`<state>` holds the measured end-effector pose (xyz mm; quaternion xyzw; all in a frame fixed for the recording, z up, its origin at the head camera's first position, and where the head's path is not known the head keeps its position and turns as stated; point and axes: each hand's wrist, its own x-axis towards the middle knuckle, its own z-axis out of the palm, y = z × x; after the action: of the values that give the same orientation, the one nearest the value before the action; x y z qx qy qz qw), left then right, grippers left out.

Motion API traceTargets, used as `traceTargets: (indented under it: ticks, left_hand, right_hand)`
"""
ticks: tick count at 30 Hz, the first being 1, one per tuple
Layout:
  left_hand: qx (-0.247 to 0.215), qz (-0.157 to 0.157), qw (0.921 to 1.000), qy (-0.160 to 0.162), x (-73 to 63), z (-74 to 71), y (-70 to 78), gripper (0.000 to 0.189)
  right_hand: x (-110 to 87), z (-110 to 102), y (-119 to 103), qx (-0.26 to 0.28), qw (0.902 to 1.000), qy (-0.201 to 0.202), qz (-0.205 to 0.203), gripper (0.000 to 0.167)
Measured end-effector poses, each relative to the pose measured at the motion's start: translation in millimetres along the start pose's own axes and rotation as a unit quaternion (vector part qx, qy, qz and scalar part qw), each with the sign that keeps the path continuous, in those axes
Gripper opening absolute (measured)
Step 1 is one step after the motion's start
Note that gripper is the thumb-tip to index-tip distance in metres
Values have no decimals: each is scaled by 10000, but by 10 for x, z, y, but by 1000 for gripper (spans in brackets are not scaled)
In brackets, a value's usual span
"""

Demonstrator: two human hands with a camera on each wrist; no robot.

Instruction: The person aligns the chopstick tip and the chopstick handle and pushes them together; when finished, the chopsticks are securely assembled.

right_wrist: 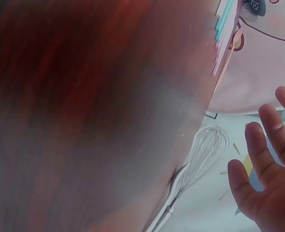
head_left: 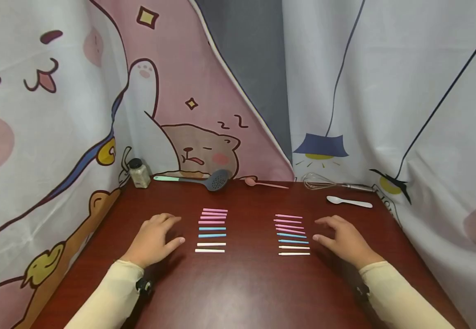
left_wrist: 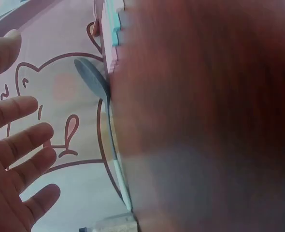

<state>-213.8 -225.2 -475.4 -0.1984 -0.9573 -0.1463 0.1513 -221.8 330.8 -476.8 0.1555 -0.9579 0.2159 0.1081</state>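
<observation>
My left hand [head_left: 154,239] hovers over the left of the table with fingers spread and nothing in them; the left wrist view shows its spread fingers [left_wrist: 21,137]. Just right of it lies a column of thin sticks: several pink sticks [head_left: 211,222] at the back, two blue sticks [head_left: 212,236], then two white sticks [head_left: 210,251]. Similar pink sticks [head_left: 289,226], blue sticks [head_left: 293,241] and white sticks [head_left: 294,254] form a second column, many with a narrower left end. Beside that column my right hand [head_left: 343,240] is held empty, its fingers [right_wrist: 265,152] loosely extended.
Along the back edge stand or lie a black-lidded jar [head_left: 139,173], a slotted skimmer [head_left: 217,180] with a mint handle, a pink spoon [head_left: 266,183] and a whisk [head_left: 336,184]. A white spoon [head_left: 350,202] lies at the back right. Printed curtains [head_left: 238,82] enclose the dark red table [head_left: 246,292].
</observation>
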Motion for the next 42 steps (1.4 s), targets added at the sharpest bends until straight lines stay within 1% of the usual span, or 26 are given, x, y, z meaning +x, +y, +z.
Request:
traceTargets:
  ticks: [5, 8, 13, 15, 18, 21, 23, 27, 31, 37, 42]
  left_hand:
    - [-202, 126, 9997, 26, -28, 62, 54, 54]
    - [-228, 219, 9995, 13, -44, 106, 89, 50]
    - [-365, 220, 9989, -190, -46, 173, 152, 45]
    - [-470, 220, 9983, -274, -37, 194, 178, 43]
    - [-526, 314, 9976, -334, -17, 231, 214, 34]
    - [-590, 388, 9967, -403, 4, 270, 243, 24]
    - [-615, 443, 9962, -430, 21, 294, 267, 20]
    - [-675, 562, 9949, -486, 57, 330, 327, 20]
    - [-756, 619, 9931, -652, 80, 343, 376, 18]
    - [-882, 580, 9903, -900, 104, 373, 407, 16]
    - [-1080, 536, 9882, -950, 111, 393, 389, 16]
  right_hand:
    - [-1, 77, -78, 161, 9998, -98, -52, 39]
    - [-10, 123, -115, 301, 9994, -70, -129, 34]
    - [-14, 184, -158, 540, 9983, -139, -174, 27]
    - [-8, 201, -171, 587, 9979, -232, -154, 26]
    - [-1, 229, -187, 631, 9972, -393, -109, 24]
    - [2, 264, -202, 684, 9958, -590, -136, 21]
    - [4, 284, -218, 736, 9945, -722, -189, 20]
    - [8, 298, -256, 768, 9923, -918, -326, 18]
    - [15, 283, -312, 842, 9891, -1151, -364, 15]
    - [28, 275, -355, 839, 9853, -1456, -302, 13]
    - [42, 287, -326, 792, 9840, -1576, -247, 13]
